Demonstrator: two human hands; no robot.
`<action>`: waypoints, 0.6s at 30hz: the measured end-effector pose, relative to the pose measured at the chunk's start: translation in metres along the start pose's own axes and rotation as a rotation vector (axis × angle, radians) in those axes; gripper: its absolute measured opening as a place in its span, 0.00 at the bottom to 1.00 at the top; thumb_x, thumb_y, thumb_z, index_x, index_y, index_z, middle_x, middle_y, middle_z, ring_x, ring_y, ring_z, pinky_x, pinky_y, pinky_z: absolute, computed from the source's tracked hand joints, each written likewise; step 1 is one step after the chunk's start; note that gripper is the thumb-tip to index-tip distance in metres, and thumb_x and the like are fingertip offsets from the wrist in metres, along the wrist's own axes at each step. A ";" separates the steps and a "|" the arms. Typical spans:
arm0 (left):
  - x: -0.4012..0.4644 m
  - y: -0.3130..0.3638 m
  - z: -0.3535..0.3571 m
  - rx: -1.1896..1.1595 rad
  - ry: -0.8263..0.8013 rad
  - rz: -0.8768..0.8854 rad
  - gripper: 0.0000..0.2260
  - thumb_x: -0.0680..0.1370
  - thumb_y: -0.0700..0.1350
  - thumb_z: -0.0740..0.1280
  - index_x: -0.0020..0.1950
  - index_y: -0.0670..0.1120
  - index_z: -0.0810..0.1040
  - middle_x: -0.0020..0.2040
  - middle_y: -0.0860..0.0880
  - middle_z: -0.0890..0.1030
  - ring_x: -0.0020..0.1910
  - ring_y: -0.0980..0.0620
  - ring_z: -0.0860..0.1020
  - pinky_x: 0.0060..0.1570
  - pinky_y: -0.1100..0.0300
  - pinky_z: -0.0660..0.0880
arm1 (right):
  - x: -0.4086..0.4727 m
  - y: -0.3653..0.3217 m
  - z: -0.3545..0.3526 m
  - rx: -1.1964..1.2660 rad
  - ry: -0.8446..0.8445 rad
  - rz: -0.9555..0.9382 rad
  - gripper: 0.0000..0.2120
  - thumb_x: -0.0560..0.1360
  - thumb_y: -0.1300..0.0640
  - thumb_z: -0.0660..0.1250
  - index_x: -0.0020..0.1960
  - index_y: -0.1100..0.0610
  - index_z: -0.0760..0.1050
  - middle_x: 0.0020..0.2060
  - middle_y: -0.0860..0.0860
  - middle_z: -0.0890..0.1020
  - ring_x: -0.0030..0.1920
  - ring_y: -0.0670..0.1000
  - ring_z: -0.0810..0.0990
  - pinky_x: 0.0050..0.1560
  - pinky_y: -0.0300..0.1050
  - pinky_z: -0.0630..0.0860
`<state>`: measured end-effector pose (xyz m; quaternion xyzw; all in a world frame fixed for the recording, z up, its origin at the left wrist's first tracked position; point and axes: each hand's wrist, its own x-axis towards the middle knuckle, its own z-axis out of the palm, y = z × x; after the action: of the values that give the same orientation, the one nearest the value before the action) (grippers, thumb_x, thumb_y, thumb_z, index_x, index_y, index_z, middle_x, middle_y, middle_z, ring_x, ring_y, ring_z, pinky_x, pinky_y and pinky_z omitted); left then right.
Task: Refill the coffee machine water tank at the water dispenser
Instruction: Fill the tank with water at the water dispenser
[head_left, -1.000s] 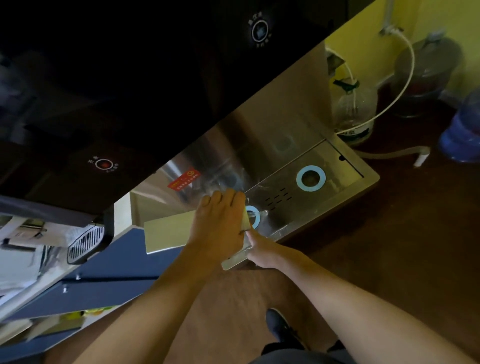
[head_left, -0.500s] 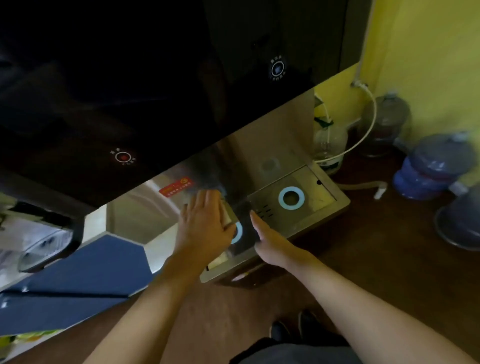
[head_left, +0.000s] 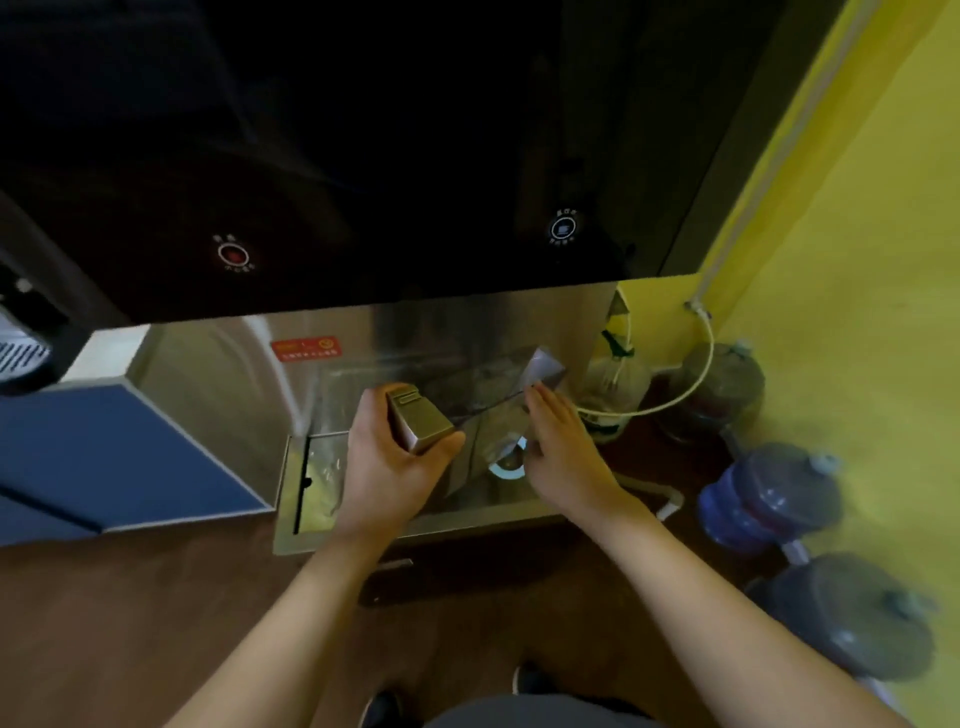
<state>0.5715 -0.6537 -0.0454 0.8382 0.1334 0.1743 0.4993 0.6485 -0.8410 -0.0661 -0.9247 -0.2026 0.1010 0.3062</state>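
Two bare hands work over the steel drip tray (head_left: 311, 519) of one tall water dispenser with a black glass front and brushed steel recess (head_left: 415, 208). The left hand (head_left: 387, 467) is wrapped around the left end of a clear plastic rectangular water tank with metallic grey end caps (head_left: 488, 415), thumb across the near cap and fingers behind it, a firm hold. The right hand (head_left: 558, 457) lies flat and open against the tank's right side, fingers straight, steadying rather than clasping. The tank sits tilted inside the recess above the tray, its right end higher, near the steel back wall. One pale blue ring (head_left: 506, 467) shows on the tray beneath it. Two round lit buttons are on the black panel: a red one (head_left: 233, 254) at left and a white one (head_left: 563, 227) at right. One red sticker (head_left: 305, 347) marks the steel wall. At right, five large water jugs (head_left: 769, 493) stand by the yellow wall, and one white hose (head_left: 670, 405) curves between them.
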 end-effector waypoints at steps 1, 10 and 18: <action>-0.003 0.003 0.005 -0.020 0.032 -0.011 0.27 0.68 0.48 0.80 0.61 0.51 0.71 0.52 0.54 0.79 0.51 0.60 0.79 0.49 0.71 0.75 | 0.001 0.004 -0.007 -0.027 0.023 -0.040 0.33 0.78 0.65 0.61 0.80 0.57 0.52 0.80 0.54 0.55 0.80 0.54 0.49 0.79 0.49 0.52; -0.022 0.023 0.031 -0.294 0.284 -0.047 0.24 0.68 0.39 0.80 0.59 0.45 0.72 0.47 0.61 0.81 0.48 0.59 0.81 0.48 0.67 0.78 | -0.001 0.002 -0.068 -0.181 0.675 -0.538 0.27 0.73 0.66 0.60 0.72 0.62 0.65 0.66 0.61 0.69 0.68 0.61 0.71 0.64 0.59 0.73; -0.018 0.037 0.041 -0.408 0.341 -0.011 0.27 0.68 0.38 0.79 0.63 0.48 0.72 0.56 0.52 0.80 0.56 0.60 0.80 0.52 0.68 0.76 | 0.027 -0.017 -0.103 -0.447 0.689 -0.484 0.38 0.73 0.66 0.59 0.79 0.57 0.49 0.76 0.69 0.54 0.78 0.67 0.53 0.76 0.64 0.56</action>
<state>0.5748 -0.7106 -0.0333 0.6778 0.1822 0.3336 0.6293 0.6993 -0.8707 0.0238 -0.8737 -0.3155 -0.3320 0.1639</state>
